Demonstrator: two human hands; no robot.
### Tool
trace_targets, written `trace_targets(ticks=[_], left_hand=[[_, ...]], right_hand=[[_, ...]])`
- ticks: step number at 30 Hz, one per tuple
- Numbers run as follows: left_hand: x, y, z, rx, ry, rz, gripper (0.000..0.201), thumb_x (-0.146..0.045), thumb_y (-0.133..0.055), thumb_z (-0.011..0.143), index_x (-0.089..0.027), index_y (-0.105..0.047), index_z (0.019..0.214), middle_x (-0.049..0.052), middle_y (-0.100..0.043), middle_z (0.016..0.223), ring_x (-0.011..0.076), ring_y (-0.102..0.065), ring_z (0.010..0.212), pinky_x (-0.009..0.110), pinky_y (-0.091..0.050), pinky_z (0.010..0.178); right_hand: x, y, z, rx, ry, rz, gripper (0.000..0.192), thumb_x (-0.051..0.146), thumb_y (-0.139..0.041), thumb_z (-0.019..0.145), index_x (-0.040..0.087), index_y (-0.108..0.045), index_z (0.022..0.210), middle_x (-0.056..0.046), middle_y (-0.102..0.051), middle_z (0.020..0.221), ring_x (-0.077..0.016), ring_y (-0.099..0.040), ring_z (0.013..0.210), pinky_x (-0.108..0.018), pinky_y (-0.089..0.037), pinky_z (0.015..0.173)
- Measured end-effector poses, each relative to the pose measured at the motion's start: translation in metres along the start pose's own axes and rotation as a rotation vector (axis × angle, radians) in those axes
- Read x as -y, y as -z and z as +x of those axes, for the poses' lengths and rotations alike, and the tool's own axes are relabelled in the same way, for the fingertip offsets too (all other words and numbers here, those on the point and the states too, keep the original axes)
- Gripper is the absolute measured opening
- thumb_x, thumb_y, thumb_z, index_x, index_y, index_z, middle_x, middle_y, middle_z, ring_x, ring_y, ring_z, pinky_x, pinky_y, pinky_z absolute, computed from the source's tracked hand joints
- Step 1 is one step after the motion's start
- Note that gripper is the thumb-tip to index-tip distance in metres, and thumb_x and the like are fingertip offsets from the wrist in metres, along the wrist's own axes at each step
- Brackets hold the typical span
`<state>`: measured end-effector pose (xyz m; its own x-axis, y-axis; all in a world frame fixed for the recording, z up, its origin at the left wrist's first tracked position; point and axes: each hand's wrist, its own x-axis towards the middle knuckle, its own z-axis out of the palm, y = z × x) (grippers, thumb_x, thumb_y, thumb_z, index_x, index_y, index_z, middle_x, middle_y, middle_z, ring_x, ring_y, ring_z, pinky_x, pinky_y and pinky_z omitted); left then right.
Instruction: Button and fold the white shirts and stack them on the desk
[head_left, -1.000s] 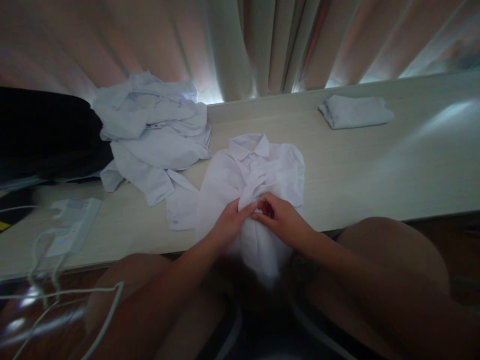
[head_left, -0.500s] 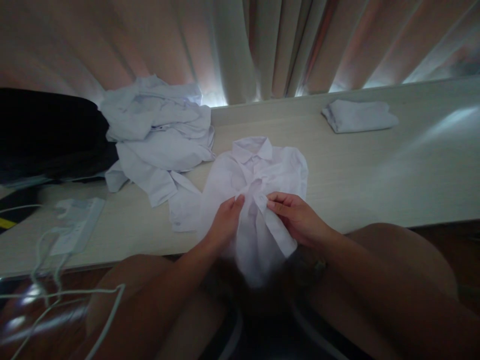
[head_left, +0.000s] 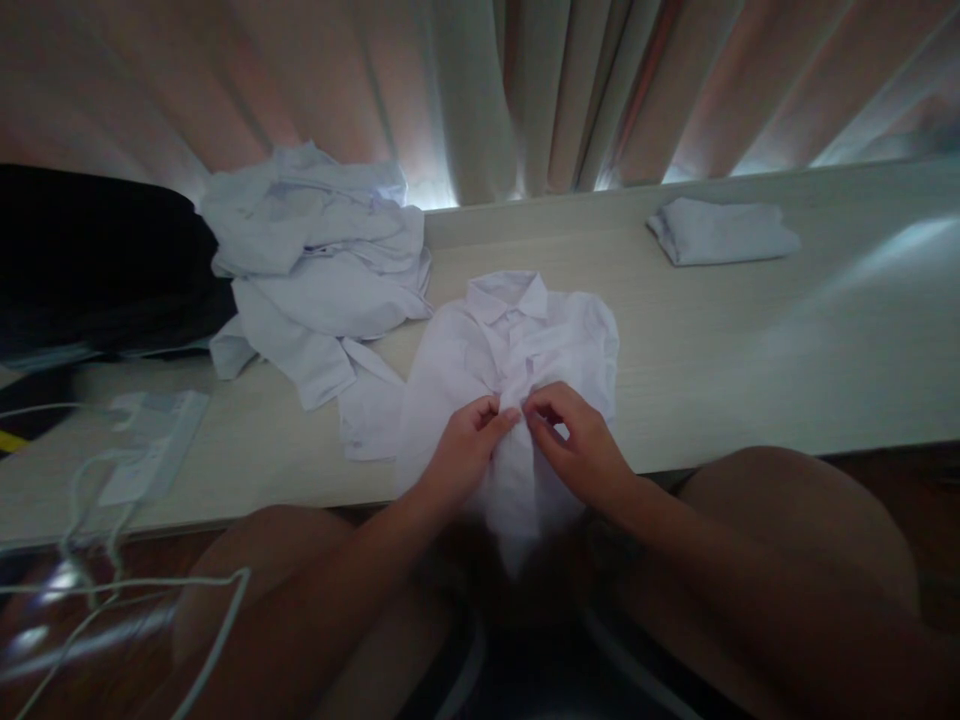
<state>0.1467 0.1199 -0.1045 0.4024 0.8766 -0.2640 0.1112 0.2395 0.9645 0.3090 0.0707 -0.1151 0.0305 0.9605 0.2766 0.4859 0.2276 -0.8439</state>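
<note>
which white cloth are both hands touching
The white collared cloth shirt, front centre; the crumpled white cloth pile left and folded white cloth bundle right lie untouched.

Left hand (head_left: 471,448) and right hand (head_left: 576,438) sit close together, both pinching the front of a white shirt (head_left: 442,375). Its collar (head_left: 534,298) lies beyond the hands. Far left of them: heaped clothes (head_left: 322,260), power strip (head_left: 169,440). Nearer, lower left: hanger (head_left: 223,635). Beyond the right hand: folded cloth (head_left: 727,233) on the table (head_left: 720,370).

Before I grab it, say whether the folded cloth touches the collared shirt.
No, tabletop shows between the folded cloth and the collared shirt.
</note>
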Motion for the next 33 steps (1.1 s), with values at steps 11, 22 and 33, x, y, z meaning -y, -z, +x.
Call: trace_targets(ticks=[11,22,33], left_hand=[[0.003,0.0,0.001,0.02,-0.015,-0.026,0.027,-0.039,-0.068,0.083,-0.016,-0.06,0.071,-0.004,-0.052,0.06,0.0089,-0.044,0.055,0.021,-0.032,0.05],[0.001,0.001,0.002,0.071,-0.135,0.246,0.023,-0.035,-0.067,0.083,-0.016,-0.063,0.071,-0.002,-0.058,0.065,0.0121,-0.05,0.062,0.023,-0.038,0.058],[0.0,-0.001,0.001,-0.054,-0.086,0.153,0.021,-0.034,-0.068,0.081,-0.016,-0.064,0.07,0.0,-0.065,0.068,0.0138,-0.056,0.064,0.023,-0.042,0.058]], right_hand=[[-0.009,-0.002,0.001,0.008,-0.232,0.15,0.02,0.038,-0.064,0.089,0.02,-0.065,0.099,-0.004,-0.071,0.094,-0.0176,-0.066,0.087,-0.031,-0.05,0.079],[-0.005,0.009,0.008,0.073,-0.181,-0.052,0.026,0.036,-0.06,0.09,0.019,-0.059,0.071,0.0,-0.06,0.072,-0.0156,-0.055,0.072,-0.029,-0.04,0.068],[0.003,0.025,0.011,0.16,-0.05,-0.278,0.01,0.02,-0.055,0.089,0.02,-0.051,0.08,-0.002,-0.053,0.083,-0.0158,-0.05,0.075,-0.029,-0.039,0.068]])
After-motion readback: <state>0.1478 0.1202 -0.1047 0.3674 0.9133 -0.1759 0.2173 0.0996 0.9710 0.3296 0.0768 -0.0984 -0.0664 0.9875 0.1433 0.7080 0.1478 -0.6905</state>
